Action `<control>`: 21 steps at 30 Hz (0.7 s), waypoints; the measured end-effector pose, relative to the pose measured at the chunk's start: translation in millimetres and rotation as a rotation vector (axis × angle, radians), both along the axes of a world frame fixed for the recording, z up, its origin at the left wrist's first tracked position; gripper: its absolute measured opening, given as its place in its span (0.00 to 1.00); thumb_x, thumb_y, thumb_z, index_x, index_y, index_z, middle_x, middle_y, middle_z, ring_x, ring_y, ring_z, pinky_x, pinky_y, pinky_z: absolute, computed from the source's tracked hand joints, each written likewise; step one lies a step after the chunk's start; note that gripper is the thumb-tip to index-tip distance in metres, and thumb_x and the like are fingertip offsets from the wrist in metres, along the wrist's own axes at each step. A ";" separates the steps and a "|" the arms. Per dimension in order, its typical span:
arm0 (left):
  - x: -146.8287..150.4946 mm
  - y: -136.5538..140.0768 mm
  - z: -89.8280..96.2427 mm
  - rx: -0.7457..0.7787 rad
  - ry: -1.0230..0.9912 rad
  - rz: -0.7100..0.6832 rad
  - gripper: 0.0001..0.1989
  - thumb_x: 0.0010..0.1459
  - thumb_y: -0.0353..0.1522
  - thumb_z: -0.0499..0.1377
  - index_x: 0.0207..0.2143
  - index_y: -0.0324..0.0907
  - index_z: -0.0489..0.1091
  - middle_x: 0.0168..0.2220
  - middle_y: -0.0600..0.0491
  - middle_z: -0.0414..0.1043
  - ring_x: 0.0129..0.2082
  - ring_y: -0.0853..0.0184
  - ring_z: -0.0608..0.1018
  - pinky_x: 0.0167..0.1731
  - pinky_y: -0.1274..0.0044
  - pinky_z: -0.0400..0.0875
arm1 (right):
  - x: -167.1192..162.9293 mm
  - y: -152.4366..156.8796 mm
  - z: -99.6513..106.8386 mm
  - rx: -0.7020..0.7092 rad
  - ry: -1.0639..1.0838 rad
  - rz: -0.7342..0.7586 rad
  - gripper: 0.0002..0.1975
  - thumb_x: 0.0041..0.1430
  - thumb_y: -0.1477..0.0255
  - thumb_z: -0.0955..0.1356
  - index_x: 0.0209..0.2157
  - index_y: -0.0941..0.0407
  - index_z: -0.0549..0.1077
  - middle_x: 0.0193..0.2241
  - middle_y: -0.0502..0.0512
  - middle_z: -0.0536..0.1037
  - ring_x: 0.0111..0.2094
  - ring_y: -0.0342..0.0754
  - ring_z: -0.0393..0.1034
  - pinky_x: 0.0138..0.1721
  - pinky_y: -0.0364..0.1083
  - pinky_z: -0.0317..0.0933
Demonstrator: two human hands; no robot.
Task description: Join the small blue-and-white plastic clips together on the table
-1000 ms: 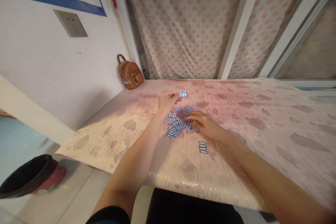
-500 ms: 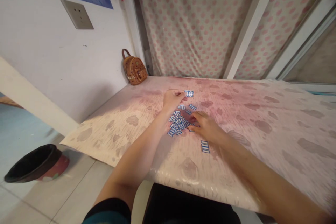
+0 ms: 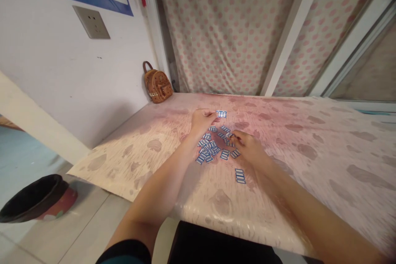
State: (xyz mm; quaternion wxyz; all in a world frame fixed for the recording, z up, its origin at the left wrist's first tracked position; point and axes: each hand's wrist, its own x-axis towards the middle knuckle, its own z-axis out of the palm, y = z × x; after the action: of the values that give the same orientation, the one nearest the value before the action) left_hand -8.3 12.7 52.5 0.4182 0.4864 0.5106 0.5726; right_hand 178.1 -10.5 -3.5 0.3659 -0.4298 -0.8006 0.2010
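My left hand [image 3: 202, 121] pinches a small blue-and-white striped card [image 3: 222, 114] between thumb and fingers, above the tabletop. Below it lies a loose pile of similar cards [image 3: 208, 147], overlapping at different angles. My right hand [image 3: 250, 146] is at the right side of the pile, its fingers curled in among a few spread cards [image 3: 223, 135]. Whether a card is between those fingertips is hidden. Two more cards [image 3: 225, 154] lie under the right fingers, and a single larger-looking striped card [image 3: 240, 176] rests nearer the front edge, below my right wrist.
A patterned cloth [image 3: 309, 152] covers the table. At its back left corner a small brown backpack [image 3: 158, 86] leans by the wall. A dark-lined bin [image 3: 58, 204] stands on the floor to the left. Behind the table hangs a polka-dot curtain [image 3: 229, 29].
My right hand has moved slightly away from the pile, and several cards have spread out to the right beneath it. The left hand still holds its card in nearly the same place.
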 end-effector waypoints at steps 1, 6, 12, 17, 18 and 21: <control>1.0 0.2 -0.5 -0.007 -0.019 -0.004 0.06 0.58 0.25 0.61 0.29 0.35 0.77 0.27 0.49 0.80 0.26 0.70 0.81 0.31 0.80 0.74 | 1.8 0.4 3.3 0.023 0.047 -0.038 0.11 0.61 0.70 0.61 0.28 0.53 0.72 0.29 0.53 0.76 0.32 0.50 0.70 0.34 0.47 0.59; 9.3 0.2 -8.9 0.005 -0.102 -0.060 0.04 0.56 0.25 0.62 0.30 0.34 0.77 0.27 0.48 0.80 0.27 0.69 0.81 0.32 0.79 0.75 | 10.6 0.4 20.3 0.093 0.240 -0.165 0.14 0.61 0.65 0.62 0.25 0.53 0.71 0.29 0.54 0.73 0.30 0.48 0.67 0.32 0.47 0.58; 21.3 -1.9 -19.8 0.020 -0.018 -0.086 0.05 0.56 0.27 0.62 0.27 0.37 0.77 0.26 0.51 0.79 0.26 0.68 0.80 0.27 0.81 0.72 | 9.8 0.9 23.9 -0.064 0.599 -0.060 0.07 0.57 0.64 0.67 0.34 0.52 0.67 0.26 0.49 0.75 0.29 0.48 0.71 0.35 0.48 0.65; 27.9 -4.3 -20.8 0.031 -0.036 -0.090 0.05 0.55 0.27 0.62 0.27 0.37 0.76 0.27 0.51 0.79 0.28 0.68 0.80 0.28 0.80 0.72 | 8.0 -1.2 25.1 -0.102 0.685 -0.088 0.09 0.61 0.62 0.65 0.31 0.52 0.67 0.27 0.50 0.75 0.29 0.49 0.71 0.38 0.50 0.65; 28.9 -4.8 -20.9 0.026 -0.046 -0.094 0.05 0.55 0.27 0.62 0.27 0.37 0.76 0.27 0.51 0.79 0.27 0.68 0.80 0.28 0.80 0.72 | 9.7 -0.9 25.3 -0.071 0.646 -0.133 0.10 0.61 0.62 0.64 0.29 0.52 0.67 0.26 0.50 0.74 0.30 0.48 0.70 0.38 0.49 0.64; 31.2 -6.0 -21.6 0.034 -0.062 -0.103 0.05 0.55 0.29 0.64 0.28 0.37 0.77 0.28 0.50 0.80 0.28 0.68 0.80 0.28 0.80 0.73 | 16.1 0.5 25.9 0.012 0.550 -0.248 0.13 0.59 0.63 0.64 0.24 0.54 0.68 0.23 0.49 0.69 0.28 0.47 0.65 0.33 0.47 0.59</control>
State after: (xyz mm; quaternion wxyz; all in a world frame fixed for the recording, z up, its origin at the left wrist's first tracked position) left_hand 22.9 6.7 30.9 0.4541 0.5014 0.4619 0.5737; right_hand 194.1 -10.0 22.4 0.5932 -0.4515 -0.6142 0.2589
